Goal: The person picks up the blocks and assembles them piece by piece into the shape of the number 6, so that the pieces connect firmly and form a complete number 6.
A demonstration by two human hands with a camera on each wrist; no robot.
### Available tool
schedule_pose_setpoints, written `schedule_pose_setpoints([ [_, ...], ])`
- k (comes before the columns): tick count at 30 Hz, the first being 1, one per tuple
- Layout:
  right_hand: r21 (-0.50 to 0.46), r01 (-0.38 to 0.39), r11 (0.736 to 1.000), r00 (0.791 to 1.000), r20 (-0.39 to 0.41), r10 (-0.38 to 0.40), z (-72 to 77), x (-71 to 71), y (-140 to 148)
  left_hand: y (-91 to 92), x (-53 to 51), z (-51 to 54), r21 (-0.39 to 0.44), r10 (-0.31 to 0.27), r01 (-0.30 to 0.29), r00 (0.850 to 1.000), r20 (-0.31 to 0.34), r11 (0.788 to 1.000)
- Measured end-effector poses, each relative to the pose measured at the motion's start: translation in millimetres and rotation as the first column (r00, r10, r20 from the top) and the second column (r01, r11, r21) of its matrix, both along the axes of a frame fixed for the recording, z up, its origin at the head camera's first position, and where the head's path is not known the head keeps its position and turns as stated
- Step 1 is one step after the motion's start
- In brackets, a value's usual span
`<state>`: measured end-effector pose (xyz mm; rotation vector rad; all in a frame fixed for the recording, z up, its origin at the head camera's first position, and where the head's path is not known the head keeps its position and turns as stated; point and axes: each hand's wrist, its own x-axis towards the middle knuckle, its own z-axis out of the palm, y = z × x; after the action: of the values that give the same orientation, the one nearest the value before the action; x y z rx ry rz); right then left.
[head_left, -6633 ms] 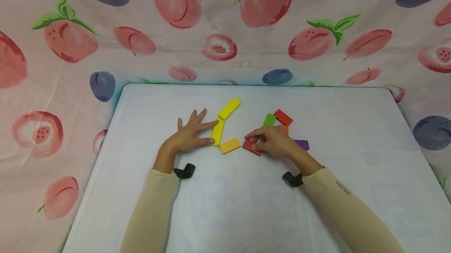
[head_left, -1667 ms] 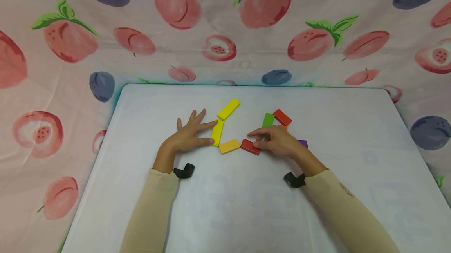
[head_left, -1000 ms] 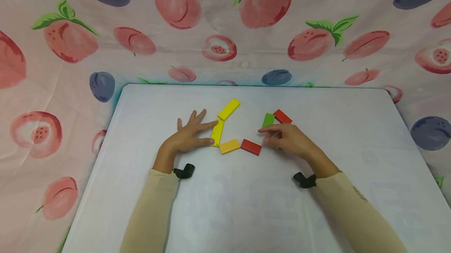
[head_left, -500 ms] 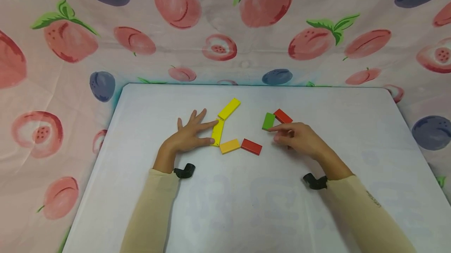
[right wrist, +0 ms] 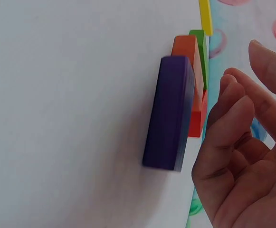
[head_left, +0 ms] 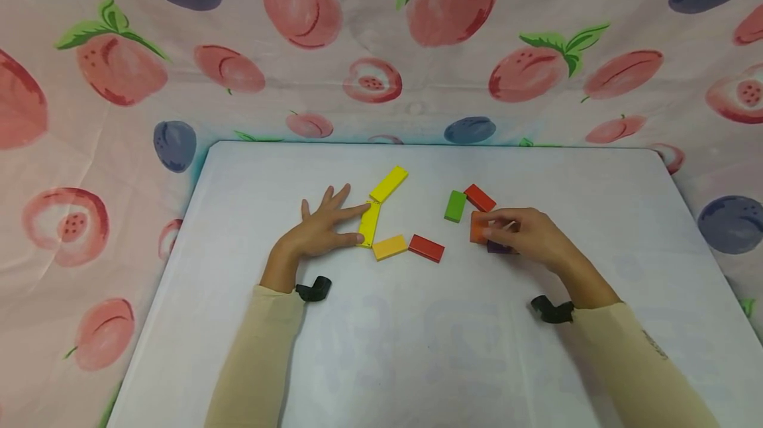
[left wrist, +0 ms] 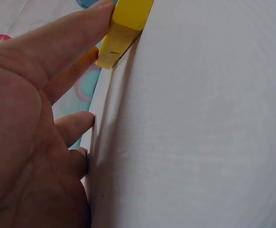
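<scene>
My left hand (head_left: pixel 322 229) spreads its fingers, with thumb and index fingertip on the yellow block (head_left: pixel 368 224) in the head view; the left wrist view shows those fingertips at the yellow block (left wrist: pixel 123 28). My right hand (head_left: pixel 527 236) hovers over an orange block (head_left: pixel 477 228) and a purple block (head_left: pixel 499 248), partly covering both. In the right wrist view, the right hand (right wrist: pixel 247 142) is apart from the purple block (right wrist: pixel 170 114) and holds nothing; its thumb and index finger stand apart.
Another yellow block (head_left: pixel 389 183) lies at the upper end of the touched one. An amber block (head_left: pixel 390 247) and a red block (head_left: pixel 426 248) continue the line rightward. Green (head_left: pixel 455 206) and red (head_left: pixel 479 198) blocks lie behind the orange one on the white table (head_left: pixel 405 348).
The red block slid left against the amber block under my right hand. That hand then released it and moved right, over the orange and purple blocks. My left hand stayed put.
</scene>
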<state>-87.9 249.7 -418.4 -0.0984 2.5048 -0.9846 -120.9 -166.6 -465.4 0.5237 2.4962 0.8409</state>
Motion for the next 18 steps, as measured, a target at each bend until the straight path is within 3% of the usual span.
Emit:
schedule_pose_setpoints([
  [5, 0.036, -0.005, 0.999, 1.0, -0.02, 0.005, -1.7, 1.9, 5.6, -0.9, -0.4, -0.2, -0.009, -0.001, 0.001, 1.0, -0.004, 1.0],
  [18, 0.081, 0.021, 0.997, 0.999, 0.03, -0.023, -9.3, 1.4, 23.3, 0.2, 0.7, 1.5, 0.0, -0.006, 0.006, 1.0, -0.005, 1.0],
])
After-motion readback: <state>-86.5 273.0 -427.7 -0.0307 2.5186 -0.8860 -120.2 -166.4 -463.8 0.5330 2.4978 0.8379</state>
